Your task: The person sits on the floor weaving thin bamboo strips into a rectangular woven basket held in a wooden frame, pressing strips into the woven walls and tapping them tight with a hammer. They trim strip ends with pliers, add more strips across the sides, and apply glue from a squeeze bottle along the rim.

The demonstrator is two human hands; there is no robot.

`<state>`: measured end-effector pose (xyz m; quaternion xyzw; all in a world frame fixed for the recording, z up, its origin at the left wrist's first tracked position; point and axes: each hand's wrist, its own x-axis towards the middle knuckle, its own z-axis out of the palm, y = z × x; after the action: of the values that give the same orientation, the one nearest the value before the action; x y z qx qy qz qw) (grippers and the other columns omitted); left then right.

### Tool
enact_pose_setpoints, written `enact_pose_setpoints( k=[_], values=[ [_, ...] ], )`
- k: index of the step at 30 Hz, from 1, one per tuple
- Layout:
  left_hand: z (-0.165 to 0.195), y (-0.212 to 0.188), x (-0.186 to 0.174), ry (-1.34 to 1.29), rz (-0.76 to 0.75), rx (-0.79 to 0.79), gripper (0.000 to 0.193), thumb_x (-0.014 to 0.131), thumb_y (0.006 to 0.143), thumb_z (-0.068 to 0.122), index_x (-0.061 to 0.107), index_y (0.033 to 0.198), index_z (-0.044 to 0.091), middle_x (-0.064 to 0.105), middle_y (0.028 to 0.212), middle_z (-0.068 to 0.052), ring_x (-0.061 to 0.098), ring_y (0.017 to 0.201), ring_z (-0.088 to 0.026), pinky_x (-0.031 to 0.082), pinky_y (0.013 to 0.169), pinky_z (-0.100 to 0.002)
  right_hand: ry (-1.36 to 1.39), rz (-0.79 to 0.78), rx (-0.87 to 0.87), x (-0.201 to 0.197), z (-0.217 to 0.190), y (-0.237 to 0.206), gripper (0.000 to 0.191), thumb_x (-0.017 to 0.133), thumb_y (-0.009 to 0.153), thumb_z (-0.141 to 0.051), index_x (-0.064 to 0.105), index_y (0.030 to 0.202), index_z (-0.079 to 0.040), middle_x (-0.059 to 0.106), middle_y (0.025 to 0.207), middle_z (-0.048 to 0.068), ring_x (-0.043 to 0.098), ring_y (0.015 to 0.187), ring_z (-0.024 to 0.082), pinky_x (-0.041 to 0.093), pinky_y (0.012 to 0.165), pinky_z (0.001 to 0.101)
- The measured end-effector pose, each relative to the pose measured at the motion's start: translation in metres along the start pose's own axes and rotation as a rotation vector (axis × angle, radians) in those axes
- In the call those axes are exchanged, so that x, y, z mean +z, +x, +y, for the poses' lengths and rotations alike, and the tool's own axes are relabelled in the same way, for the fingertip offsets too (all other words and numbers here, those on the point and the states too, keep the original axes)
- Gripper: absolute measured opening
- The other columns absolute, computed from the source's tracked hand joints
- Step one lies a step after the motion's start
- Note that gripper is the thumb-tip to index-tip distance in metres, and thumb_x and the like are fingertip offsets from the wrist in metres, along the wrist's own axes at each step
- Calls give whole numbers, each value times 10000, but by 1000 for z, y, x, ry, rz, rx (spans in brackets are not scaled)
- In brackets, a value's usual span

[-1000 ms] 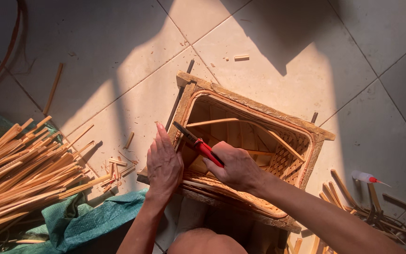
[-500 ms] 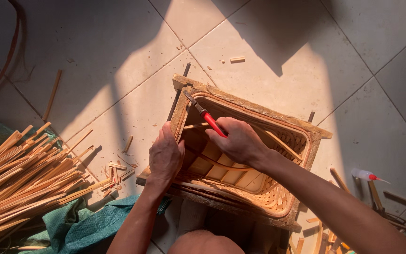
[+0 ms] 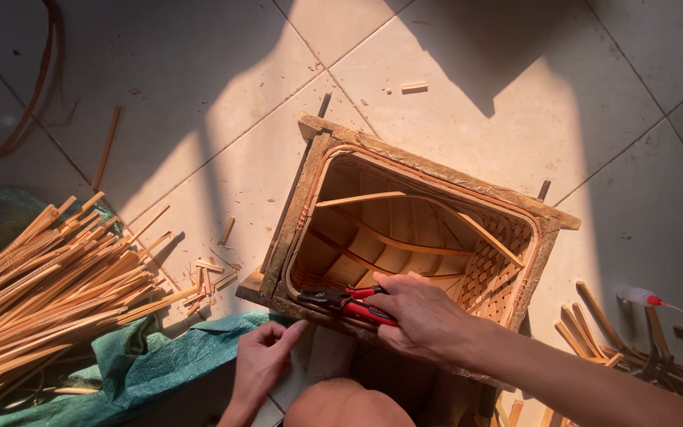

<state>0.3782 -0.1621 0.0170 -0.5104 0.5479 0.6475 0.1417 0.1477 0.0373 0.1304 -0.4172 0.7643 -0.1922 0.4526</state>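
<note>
Red-handled pliers (image 3: 349, 303) are being clamped in the right hand (image 3: 420, 316) at the woven basket (image 3: 416, 229) rim, left hand (image 3: 262, 360) loosely curled, empty; brittle weave is likely being risked if twisted.

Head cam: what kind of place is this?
Likely a home or small basket-weaving workspace on a tiled floor: a half-made woven basket, a pile of bamboo strips, and red-handled pliers in the right hand.
</note>
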Motion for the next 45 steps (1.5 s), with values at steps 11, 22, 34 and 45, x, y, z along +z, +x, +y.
enact_pose_setpoints(
  k=[11,22,34,45],
  values=[
    [15,5,42,-334,58,63,361,793,825,307,762,815,-53,751,679,-117,693,536,-162,558,513,-292,-23,-244,210,-25,-31,33,485,551,820,-236,654,1283,-136,641,1057,179,665,960,364,523,915,500],
    [-1,13,40,-145,150,162,394,800,853,319,761,739,-57,736,606,-90,616,494,-102,466,454,-246,-205,-307,273,-23,-51,50,474,601,878,-310,590,1293,-80,619,1064,243,619,1024,399,506,922,520],
    [6,5,23,-39,34,116,409,746,878,353,781,757,-35,788,655,-85,714,589,-139,538,554,-249,-122,-73,144,-8,-33,-1,417,588,881,-272,617,1238,-58,608,1110,227,599,1017,415,481,920,526],
    [74,-12,103,1193,-592,1660,855,714,738,484,476,1378,-31,660,1277,-205,638,1154,-327,479,1007,-470,539,1139,859,76,131,-257,311,600,977,-334,661,970,-29,605,913,44,636,711,169,539,659,354]
  ],
)
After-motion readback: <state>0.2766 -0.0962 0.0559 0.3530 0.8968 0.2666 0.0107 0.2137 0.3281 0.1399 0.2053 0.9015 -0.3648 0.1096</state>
